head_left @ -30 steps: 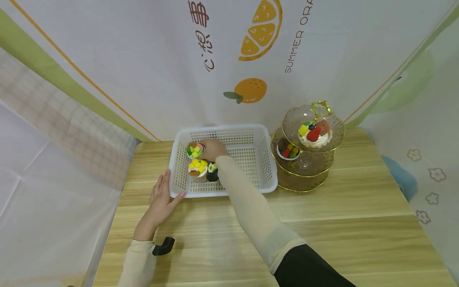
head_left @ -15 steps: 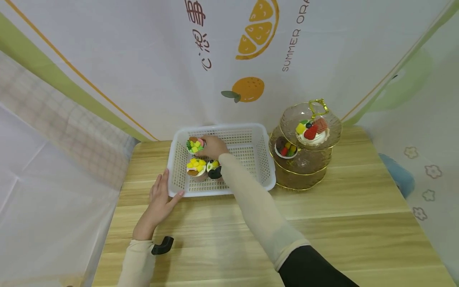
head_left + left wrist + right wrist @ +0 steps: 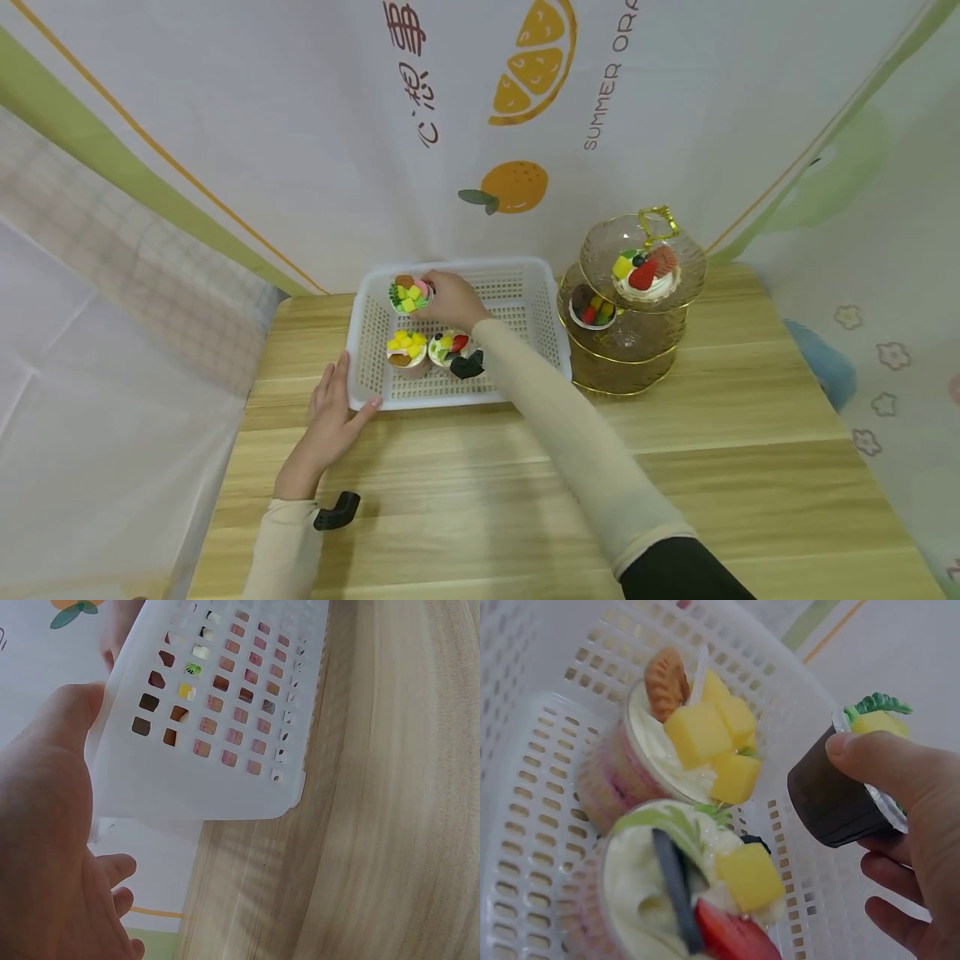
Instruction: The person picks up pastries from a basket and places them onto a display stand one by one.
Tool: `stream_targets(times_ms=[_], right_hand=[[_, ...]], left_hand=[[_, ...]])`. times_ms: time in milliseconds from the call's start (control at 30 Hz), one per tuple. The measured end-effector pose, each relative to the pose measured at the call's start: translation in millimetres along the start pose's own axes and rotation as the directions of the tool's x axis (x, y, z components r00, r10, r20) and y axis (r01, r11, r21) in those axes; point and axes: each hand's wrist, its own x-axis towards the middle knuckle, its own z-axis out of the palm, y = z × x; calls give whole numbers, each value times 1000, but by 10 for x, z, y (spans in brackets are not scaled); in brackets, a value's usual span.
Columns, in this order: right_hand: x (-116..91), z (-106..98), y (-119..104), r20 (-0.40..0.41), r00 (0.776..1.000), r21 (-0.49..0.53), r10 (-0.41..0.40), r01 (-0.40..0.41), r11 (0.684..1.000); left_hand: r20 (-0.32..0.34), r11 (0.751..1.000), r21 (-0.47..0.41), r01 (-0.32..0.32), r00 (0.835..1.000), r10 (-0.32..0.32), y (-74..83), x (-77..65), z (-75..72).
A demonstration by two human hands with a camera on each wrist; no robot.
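My right hand [image 3: 457, 302] pinches a toy cupcake [image 3: 836, 787] in a dark brown cup, topped with yellow cubes and green leaves. In the right wrist view, the thumb presses its side, and the cup is tilted, apart from the basket floor. Two dessert cups stand in the white basket [image 3: 457, 404]: one with yellow cubes and a biscuit [image 3: 671, 746], the other with a strawberry slice and a dark piece [image 3: 682, 885]. My left hand [image 3: 327, 429] rests at the basket's front left corner, thumb at the rim and extended fingers along the outside.
A three-tier stand [image 3: 637, 342] with gold rims is right beside the basket. Its top tier bears a fruit tart [image 3: 647, 275], the middle one a dark-topped fruit cup [image 3: 592, 310]. Behind the wooden table [image 3: 465, 500] hangs a printed cloth [image 3: 300, 125].
My right hand has raised the brown-cupped cupcake slightly and shifted a little right relative to the basket, uncovering more of the strawberry-topped cup. The left hand stays at the basket corner.
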Motion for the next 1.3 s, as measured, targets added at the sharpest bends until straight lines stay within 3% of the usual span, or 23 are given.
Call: stream_targets(times_ms=[233,700,1000,1300], right_hand=[[-332,-173,-64,-18,999,-29,-37,37,999],[-1095,-581,-158,-105,993,49,-44,50,998],[-1581,-723,36,-161,985,34,-58,64,997],[-2231,-967,290,-236,971,0,-41,42,999]], left_hand=[[-7,1000,-9,-4,1000,4,1,-18,-22],[-6,1000,2,-12,1000,12,-9,-21,-59],[9,1000,-15,-10,1000,10,6,-29,-40],[-1,1000,-13,-22,1000,22,3,-26,-30]])
